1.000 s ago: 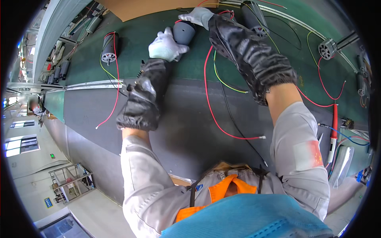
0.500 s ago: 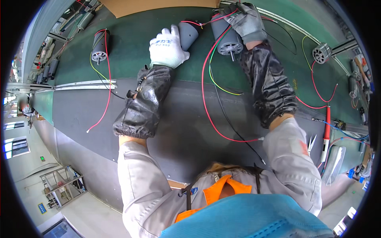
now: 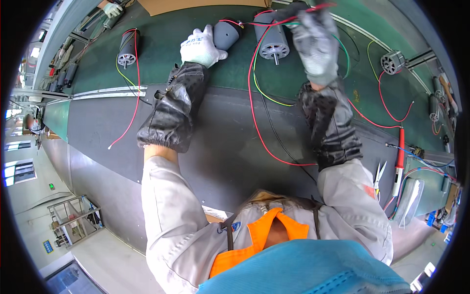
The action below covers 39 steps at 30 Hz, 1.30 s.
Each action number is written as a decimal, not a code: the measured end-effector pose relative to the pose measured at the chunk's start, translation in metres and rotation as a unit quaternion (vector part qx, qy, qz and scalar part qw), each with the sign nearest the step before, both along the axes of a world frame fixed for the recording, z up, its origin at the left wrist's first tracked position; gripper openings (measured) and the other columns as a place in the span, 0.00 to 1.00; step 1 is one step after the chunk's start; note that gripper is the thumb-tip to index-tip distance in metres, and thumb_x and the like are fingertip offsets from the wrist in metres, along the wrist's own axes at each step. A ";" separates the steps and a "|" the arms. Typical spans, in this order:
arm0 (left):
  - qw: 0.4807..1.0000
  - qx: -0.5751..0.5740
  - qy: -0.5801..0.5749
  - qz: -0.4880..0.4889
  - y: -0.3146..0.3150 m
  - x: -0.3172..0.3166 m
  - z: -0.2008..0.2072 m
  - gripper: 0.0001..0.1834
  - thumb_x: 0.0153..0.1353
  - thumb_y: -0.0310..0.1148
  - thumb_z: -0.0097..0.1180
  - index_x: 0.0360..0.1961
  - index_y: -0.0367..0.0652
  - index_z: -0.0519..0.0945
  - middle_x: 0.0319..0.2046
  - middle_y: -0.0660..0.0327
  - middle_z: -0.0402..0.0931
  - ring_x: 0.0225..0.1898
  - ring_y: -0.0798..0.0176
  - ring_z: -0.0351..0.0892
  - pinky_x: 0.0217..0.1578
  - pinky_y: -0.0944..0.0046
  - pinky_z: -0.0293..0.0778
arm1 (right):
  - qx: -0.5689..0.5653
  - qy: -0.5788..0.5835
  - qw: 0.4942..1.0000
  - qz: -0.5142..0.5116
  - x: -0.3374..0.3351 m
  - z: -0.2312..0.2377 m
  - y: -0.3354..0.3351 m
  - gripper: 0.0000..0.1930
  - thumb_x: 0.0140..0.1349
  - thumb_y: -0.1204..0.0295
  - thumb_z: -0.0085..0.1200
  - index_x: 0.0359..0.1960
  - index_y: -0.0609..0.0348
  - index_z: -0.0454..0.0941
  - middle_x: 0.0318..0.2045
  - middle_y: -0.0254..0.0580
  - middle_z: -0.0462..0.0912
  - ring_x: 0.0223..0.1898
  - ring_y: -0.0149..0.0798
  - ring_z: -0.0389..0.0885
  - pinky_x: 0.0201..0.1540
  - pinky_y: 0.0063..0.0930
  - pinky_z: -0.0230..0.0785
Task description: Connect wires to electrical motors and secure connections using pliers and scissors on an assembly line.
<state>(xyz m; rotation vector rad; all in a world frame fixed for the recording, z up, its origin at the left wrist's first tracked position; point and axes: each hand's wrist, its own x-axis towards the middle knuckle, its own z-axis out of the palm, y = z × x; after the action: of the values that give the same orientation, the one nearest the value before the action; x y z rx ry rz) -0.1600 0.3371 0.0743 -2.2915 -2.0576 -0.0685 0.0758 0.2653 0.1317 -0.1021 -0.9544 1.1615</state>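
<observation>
Motor (image 3: 227, 35), smooth grey cylinder, white-gloved left hand (image 3: 201, 48) against it

At 11 o'clock the left hand (image 3: 200, 47) is gloved in white with blue lettering; the right hand (image 3: 318, 49), toward 1, shows blurred white and grey. Glossy black sleeve covers (image 3: 171, 110) meet pale grey shirt sleeves (image 3: 171, 206). The near-12 motor (image 3: 226, 35) is plain grey; the neighbouring motor (image 3: 271, 34), slightly clockwise, is grey with a silvery end. Below it curve a red wire (image 3: 251, 103), a yellow-green wire (image 3: 283, 103) and a black wire (image 3: 280, 139). The bench (image 3: 166, 49) is green toward 12, dark grey toward 6. The collar (image 3: 230, 259) glows orange at 6, the mask (image 3: 303, 269) blue at 5.
</observation>
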 end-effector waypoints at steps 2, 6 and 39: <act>0.999 -0.005 -0.029 0.023 0.003 -0.008 -0.004 0.54 0.40 0.55 0.73 0.69 0.49 0.66 0.55 0.48 0.75 0.56 0.49 0.79 0.54 0.51 0.77 | -0.014 -0.016 0.997 -0.071 0.017 0.014 -0.022 0.33 0.67 0.76 0.55 0.73 0.58 0.56 0.43 0.39 0.81 0.36 0.30 0.81 0.44 0.28 0.77; 0.998 0.001 -0.063 0.028 0.017 -0.006 -0.011 0.50 0.38 0.58 0.72 0.64 0.49 0.71 0.56 0.48 0.74 0.59 0.46 0.75 0.57 0.50 0.74 | -0.073 0.054 0.996 -0.012 0.093 0.001 -0.073 0.27 0.72 0.74 0.43 0.73 0.60 0.56 0.58 0.51 0.77 0.44 0.42 0.81 0.43 0.30 0.77; 0.336 -0.469 -0.807 0.128 -0.454 -0.053 -0.036 0.15 0.66 0.32 0.61 0.48 0.31 0.80 0.40 0.59 0.83 0.42 0.64 0.82 0.46 0.64 0.78 | -0.136 -0.573 0.759 0.277 0.144 -0.075 -0.281 0.11 0.67 0.68 0.57 0.43 0.63 0.83 0.36 0.43 0.86 0.31 0.33 0.85 0.36 0.30 0.77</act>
<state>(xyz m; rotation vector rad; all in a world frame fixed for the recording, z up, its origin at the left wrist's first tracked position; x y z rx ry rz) -0.2132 -0.1166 0.0387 -1.7443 -3.8488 -3.1463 0.2200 -0.0158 0.0570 -0.9064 -1.9739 1.8208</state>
